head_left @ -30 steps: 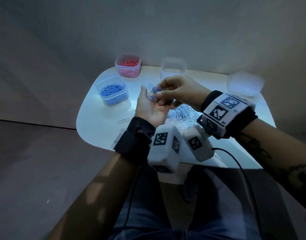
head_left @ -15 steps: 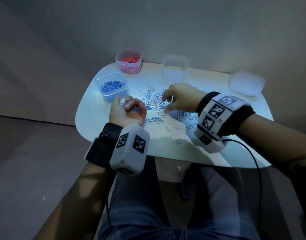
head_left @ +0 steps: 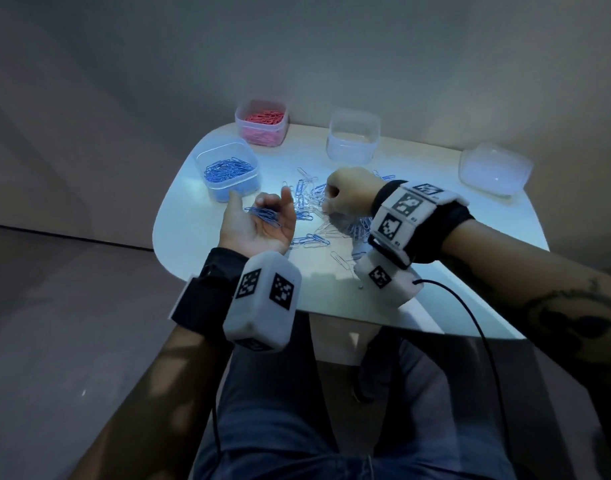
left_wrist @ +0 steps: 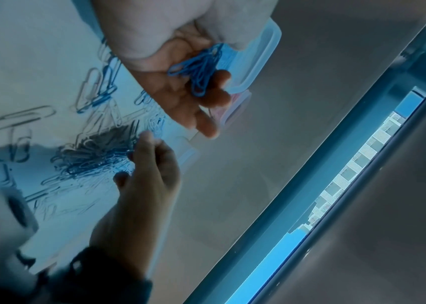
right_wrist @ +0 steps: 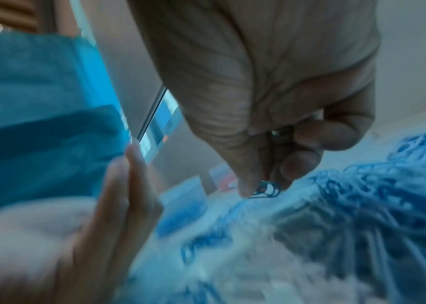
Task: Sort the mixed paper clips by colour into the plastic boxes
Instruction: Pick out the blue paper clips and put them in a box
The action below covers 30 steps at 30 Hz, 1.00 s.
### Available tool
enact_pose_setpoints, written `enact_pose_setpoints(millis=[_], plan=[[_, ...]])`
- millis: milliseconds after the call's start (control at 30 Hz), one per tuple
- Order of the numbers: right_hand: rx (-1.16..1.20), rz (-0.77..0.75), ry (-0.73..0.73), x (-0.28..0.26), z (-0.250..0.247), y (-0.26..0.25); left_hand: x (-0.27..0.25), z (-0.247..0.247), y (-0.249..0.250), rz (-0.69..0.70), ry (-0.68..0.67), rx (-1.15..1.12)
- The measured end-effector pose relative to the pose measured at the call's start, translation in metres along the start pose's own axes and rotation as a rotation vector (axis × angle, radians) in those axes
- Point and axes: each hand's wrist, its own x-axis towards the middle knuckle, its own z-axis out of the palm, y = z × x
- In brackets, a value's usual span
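Left hand point(head_left: 259, 230) cups blue clips point(head_left: 262, 213), right hand point(head_left: 347, 195) pinches 1 clip point(right_wrist: 266, 190): light, slick, snag-prone, so grip the loop end.

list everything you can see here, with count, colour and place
table: one, white, under everything
blue-clip box: one, clear, left side of table
red-clip box: one, clear, back left corner
empty box: one, clear, back middle
shallow container: one, clear, back right; box or lid, cannot tell
loose clips: many, blue and silver, middle of table
palm clips: a handful, blue, lying on the left palm
pinched clip: at least one, blue, in the right fingertips
wrist cameras: two, white with black markers, one on each wrist
left hand: palm up, beside the blue-clip box
right hand: above the loose clips
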Motion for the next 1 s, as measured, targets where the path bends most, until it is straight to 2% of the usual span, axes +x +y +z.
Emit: enact_pose_setpoints(millis=[167, 233, 300, 367, 433, 533, 600, 733, 833, 867, 1000], plan=[[0.510, -0.052, 0.044, -0.025, -0.028, 0.004, 0.005, 0.001, -0.009, 0.072, 0.013, 0.125], [0.647, -0.136, 0.046, -0.030, -0.030, -0.008, 0.007, 0.006, -0.016, 0.065, 0.012, 0.170], [0.714, -0.182, -0.022, -0.032, -0.028, -0.021, 0.007, 0.011, -0.020, 0.055, -0.010, 0.170], [0.661, -0.196, -0.087, -0.033, -0.026, -0.027, 0.005, 0.014, -0.021, 0.056, -0.063, 0.169], [0.549, -0.205, -0.067, -0.032, -0.027, -0.028, 0.003, 0.015, -0.018, 0.070, -0.098, 0.146], [0.592, -0.189, 0.164, -0.027, -0.032, -0.025, 0.001, 0.013, -0.014, 0.079, -0.094, 0.141], [0.595, -0.184, 0.241, -0.024, -0.033, -0.025, -0.001, 0.013, -0.013, 0.073, -0.091, 0.174], [0.435, -0.285, 0.098, -0.029, -0.025, -0.036, -0.002, 0.014, -0.015, 0.027, -0.070, 0.177], [0.136, -0.317, 0.116, -0.029, -0.019, -0.043, -0.005, 0.015, -0.016, -0.017, -0.047, 0.172], [0.101, -0.311, 0.118, -0.028, -0.018, -0.044, -0.006, 0.015, -0.016, -0.019, -0.045, 0.177], [0.338, -0.260, 0.137, -0.024, -0.022, -0.044, -0.006, 0.013, -0.016, -0.013, -0.057, 0.132]])
